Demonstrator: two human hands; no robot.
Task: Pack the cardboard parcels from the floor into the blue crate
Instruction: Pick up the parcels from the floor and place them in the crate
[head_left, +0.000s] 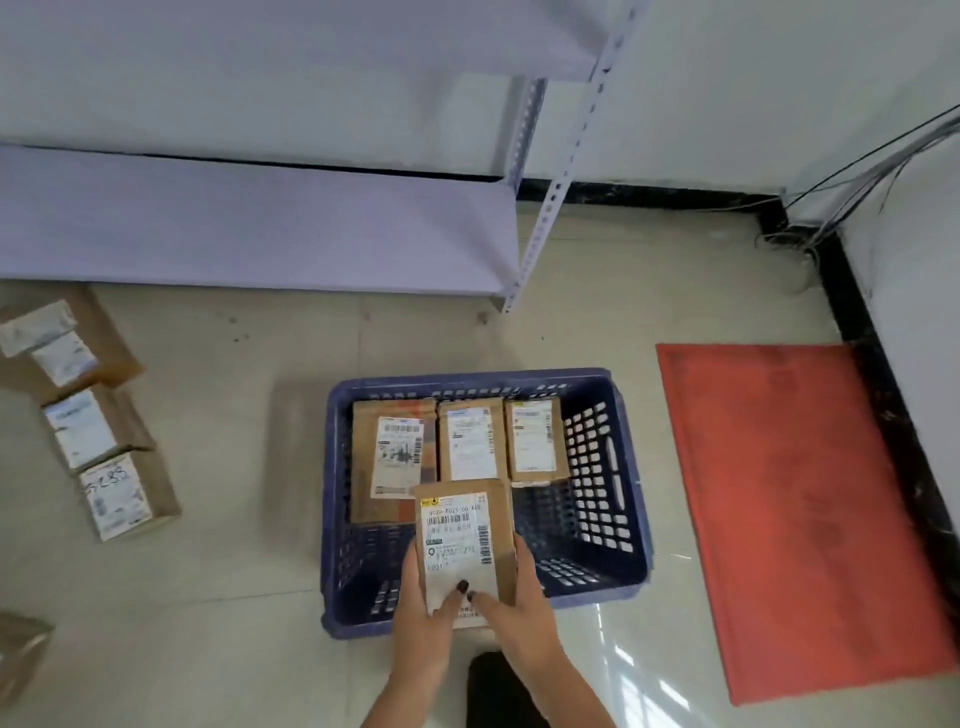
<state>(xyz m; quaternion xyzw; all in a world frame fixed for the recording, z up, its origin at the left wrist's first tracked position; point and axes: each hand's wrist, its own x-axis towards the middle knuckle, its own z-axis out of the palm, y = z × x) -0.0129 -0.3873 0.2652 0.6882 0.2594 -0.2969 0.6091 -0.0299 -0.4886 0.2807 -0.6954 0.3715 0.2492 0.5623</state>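
Cardboard parcels are what I am packing, and the one that matters now is the brown cardboard parcel with the white printed shipping label (464, 545), which I hold with both hands above the near half of the blue perforated plastic crate (618, 467). My left hand (423, 608) grips its near left corner and my right hand (511, 597) its near right corner; the thumbs press on the label face, and the fingers (522, 558) of the right hand curl up along the right edge, so both hands are clamped on this parcel. I cannot see the fingers underneath.

The relation the coming move turns on, as I judge it: the parcel's long axis runs straight away from me, from my hands toward the far wall of the crate. Its far end overlaps the near ends of the three labelled brown parcels (471, 441) that lie side by side in a row along the far wall, so it sits higher than they do. The bare crate floor lies below the parcel and to its right, between that row and the near wall. I expect I must bring it down and slightly toward me, or to the right, so it clears the row and lies flat. Both hands are equally near; neither leads.

On the pale tiled floor (234, 571), well apart to the left, three more labelled cardboard parcels (111, 452) wait in a line, so the task is about half done by my reckoning. A red mat (800, 519) lies to the right of the crate.
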